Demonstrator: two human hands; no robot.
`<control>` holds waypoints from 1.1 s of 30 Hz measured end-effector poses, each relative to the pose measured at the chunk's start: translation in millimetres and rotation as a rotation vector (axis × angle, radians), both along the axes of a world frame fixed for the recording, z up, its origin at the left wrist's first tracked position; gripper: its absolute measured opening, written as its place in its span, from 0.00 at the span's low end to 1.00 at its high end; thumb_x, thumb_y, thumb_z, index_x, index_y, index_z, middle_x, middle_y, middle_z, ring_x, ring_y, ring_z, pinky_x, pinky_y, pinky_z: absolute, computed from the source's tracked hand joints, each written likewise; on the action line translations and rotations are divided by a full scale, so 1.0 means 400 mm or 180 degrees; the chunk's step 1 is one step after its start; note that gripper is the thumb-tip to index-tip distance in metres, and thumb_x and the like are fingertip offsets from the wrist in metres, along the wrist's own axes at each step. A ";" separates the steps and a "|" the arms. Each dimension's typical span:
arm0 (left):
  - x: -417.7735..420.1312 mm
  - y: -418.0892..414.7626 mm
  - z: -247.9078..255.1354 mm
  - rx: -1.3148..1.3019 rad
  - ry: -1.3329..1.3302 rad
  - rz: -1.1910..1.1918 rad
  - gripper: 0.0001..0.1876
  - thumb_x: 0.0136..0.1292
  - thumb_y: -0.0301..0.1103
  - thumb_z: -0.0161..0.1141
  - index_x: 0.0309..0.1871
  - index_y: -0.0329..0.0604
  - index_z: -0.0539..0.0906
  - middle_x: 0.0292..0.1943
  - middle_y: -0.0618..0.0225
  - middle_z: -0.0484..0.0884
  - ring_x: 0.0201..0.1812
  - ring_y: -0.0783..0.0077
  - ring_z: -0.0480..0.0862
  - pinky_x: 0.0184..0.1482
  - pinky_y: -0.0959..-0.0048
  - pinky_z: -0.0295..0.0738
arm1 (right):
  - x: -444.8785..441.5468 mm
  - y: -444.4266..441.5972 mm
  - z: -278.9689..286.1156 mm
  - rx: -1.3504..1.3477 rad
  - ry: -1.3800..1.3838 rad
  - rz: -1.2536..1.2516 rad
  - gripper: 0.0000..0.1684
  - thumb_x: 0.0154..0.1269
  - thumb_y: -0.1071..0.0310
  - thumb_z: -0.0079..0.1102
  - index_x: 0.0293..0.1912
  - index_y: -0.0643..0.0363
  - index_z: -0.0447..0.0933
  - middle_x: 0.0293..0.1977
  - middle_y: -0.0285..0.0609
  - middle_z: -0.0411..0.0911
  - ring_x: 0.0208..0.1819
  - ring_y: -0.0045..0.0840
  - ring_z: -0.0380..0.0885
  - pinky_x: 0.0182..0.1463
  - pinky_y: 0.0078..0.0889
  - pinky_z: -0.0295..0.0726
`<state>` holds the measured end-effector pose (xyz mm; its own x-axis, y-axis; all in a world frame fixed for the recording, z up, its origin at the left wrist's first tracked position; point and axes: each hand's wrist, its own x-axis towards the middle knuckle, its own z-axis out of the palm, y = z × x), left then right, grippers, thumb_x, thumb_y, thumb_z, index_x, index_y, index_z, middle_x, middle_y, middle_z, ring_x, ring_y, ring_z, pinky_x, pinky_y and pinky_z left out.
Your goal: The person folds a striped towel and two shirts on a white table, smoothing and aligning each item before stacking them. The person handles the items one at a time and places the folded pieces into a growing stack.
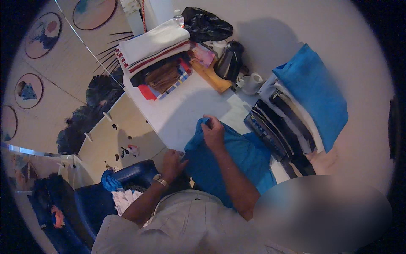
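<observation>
A blue cloth garment (234, 158) lies spread over the near part of the white table (152, 111) and hangs over its edge towards my body. My right hand (214, 131) pinches the garment near its far edge, the fabric bunched at the fingertips. At the garment's left corner, my left hand (174, 163), with a metal watch on the wrist, grips the cloth's edge. To the right stands a tall stack of folded dark and light clothes (279, 123), topped by a folded blue cloth (317, 95) of similar colour.
Folded towels (155, 44) and garments are piled at the back left. Behind are a black plastic bag (206, 25), an electric kettle (231, 60), a white cup (252, 83) and a wooden piece (212, 76). A blue chair (95, 203) holding clothes stands left.
</observation>
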<state>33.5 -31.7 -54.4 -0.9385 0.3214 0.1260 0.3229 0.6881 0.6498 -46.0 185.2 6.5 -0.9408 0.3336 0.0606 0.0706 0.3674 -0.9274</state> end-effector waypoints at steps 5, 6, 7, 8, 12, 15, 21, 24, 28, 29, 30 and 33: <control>0.045 -0.004 -0.037 -0.0019 0.0011 0.0135 0.10 0.57 0.30 0.69 0.40 0.38 0.81 0.39 0.49 0.80 0.45 0.44 0.79 0.48 0.52 0.74 | 0.005 0.029 0.006 -0.0486 0.0027 -0.0031 0.19 0.59 0.74 0.68 0.52 0.59 0.82 0.31 0.38 0.81 0.32 0.20 0.77 0.39 0.28 0.78; 0.049 0.002 -0.024 0.0094 0.0021 0.0148 0.09 0.58 0.29 0.68 0.39 0.39 0.80 0.38 0.49 0.80 0.44 0.44 0.79 0.47 0.51 0.74 | 0.006 0.043 0.001 -0.0574 0.0201 -0.0102 0.18 0.61 0.75 0.67 0.52 0.60 0.82 0.31 0.35 0.79 0.31 0.18 0.75 0.36 0.26 0.77; 0.055 0.006 -0.016 0.0197 0.0026 0.0163 0.08 0.58 0.28 0.67 0.38 0.39 0.79 0.38 0.49 0.79 0.44 0.44 0.78 0.47 0.51 0.74 | 0.010 0.055 -0.013 -0.0672 0.0370 -0.0169 0.18 0.62 0.76 0.67 0.52 0.60 0.82 0.31 0.32 0.77 0.30 0.16 0.73 0.34 0.25 0.75; 0.063 0.006 -0.018 0.0087 0.0038 0.0122 0.07 0.58 0.27 0.66 0.38 0.39 0.80 0.38 0.49 0.79 0.44 0.44 0.78 0.46 0.50 0.73 | 0.018 0.070 -0.026 -0.0768 0.0541 -0.0241 0.17 0.63 0.76 0.66 0.53 0.61 0.82 0.30 0.30 0.75 0.29 0.14 0.71 0.31 0.23 0.73; 0.104 -0.020 -0.027 -0.0243 -0.0075 -0.0087 0.07 0.58 0.26 0.63 0.40 0.40 0.80 0.37 0.50 0.79 0.42 0.43 0.79 0.44 0.49 0.73 | 0.135 0.124 0.021 -0.1097 0.0337 -0.0332 0.18 0.63 0.75 0.66 0.53 0.59 0.82 0.33 0.30 0.77 0.33 0.15 0.74 0.35 0.20 0.75; 0.132 -0.025 -0.022 -0.0449 -0.0208 -0.0530 0.07 0.59 0.26 0.62 0.41 0.40 0.80 0.37 0.50 0.80 0.40 0.42 0.80 0.41 0.48 0.75 | 0.272 0.203 -0.007 -0.1618 -0.0224 -0.0738 0.19 0.63 0.74 0.67 0.54 0.56 0.82 0.33 0.30 0.77 0.32 0.16 0.74 0.33 0.22 0.75; 0.203 0.019 -0.024 -0.0010 -0.0361 -0.0955 0.08 0.58 0.26 0.63 0.41 0.44 0.80 0.36 0.50 0.80 0.38 0.43 0.82 0.38 0.50 0.77 | 0.493 0.310 -0.136 -0.1765 -0.0828 -0.1677 0.23 0.64 0.73 0.64 0.59 0.56 0.76 0.35 0.33 0.75 0.30 0.17 0.72 0.29 0.24 0.72; 0.214 0.030 -0.050 -0.0062 -0.0338 -0.1160 0.09 0.56 0.27 0.64 0.40 0.45 0.81 0.36 0.51 0.79 0.39 0.44 0.82 0.39 0.50 0.77 | 0.557 0.354 -0.220 -0.1012 -0.1120 -0.1379 0.23 0.65 0.73 0.61 0.60 0.57 0.75 0.35 0.35 0.75 0.28 0.17 0.71 0.28 0.25 0.72; 0.207 0.041 -0.036 -0.0056 0.0139 -0.1411 0.09 0.54 0.26 0.64 0.39 0.43 0.80 0.36 0.53 0.79 0.40 0.45 0.81 0.42 0.49 0.76 | 0.549 0.362 -0.227 -0.0789 -0.0916 -0.1426 0.23 0.67 0.72 0.59 0.61 0.56 0.74 0.35 0.36 0.75 0.25 0.17 0.69 0.27 0.25 0.71; 0.211 0.039 -0.050 -0.0050 0.0140 -0.1357 0.09 0.54 0.26 0.64 0.39 0.43 0.80 0.36 0.53 0.79 0.41 0.44 0.80 0.43 0.48 0.76 | 0.538 0.360 -0.214 -0.0970 -0.0919 -0.1449 0.23 0.67 0.72 0.59 0.61 0.56 0.74 0.36 0.36 0.75 0.26 0.17 0.70 0.27 0.25 0.70; 0.219 0.034 -0.077 -0.0042 0.0140 -0.1293 0.09 0.54 0.25 0.63 0.39 0.42 0.80 0.36 0.53 0.79 0.41 0.44 0.80 0.43 0.48 0.75 | 0.520 0.349 -0.176 -0.1148 -0.0924 -0.1464 0.23 0.68 0.72 0.58 0.62 0.56 0.74 0.37 0.36 0.76 0.27 0.18 0.70 0.27 0.25 0.70; 0.237 0.042 -0.107 -0.0365 -0.0302 -0.0715 0.10 0.53 0.24 0.62 0.40 0.41 0.80 0.37 0.53 0.79 0.42 0.43 0.79 0.43 0.48 0.74 | 0.481 0.311 -0.097 -0.1391 -0.0975 -0.1619 0.22 0.69 0.71 0.57 0.62 0.55 0.74 0.40 0.38 0.76 0.30 0.19 0.72 0.29 0.25 0.73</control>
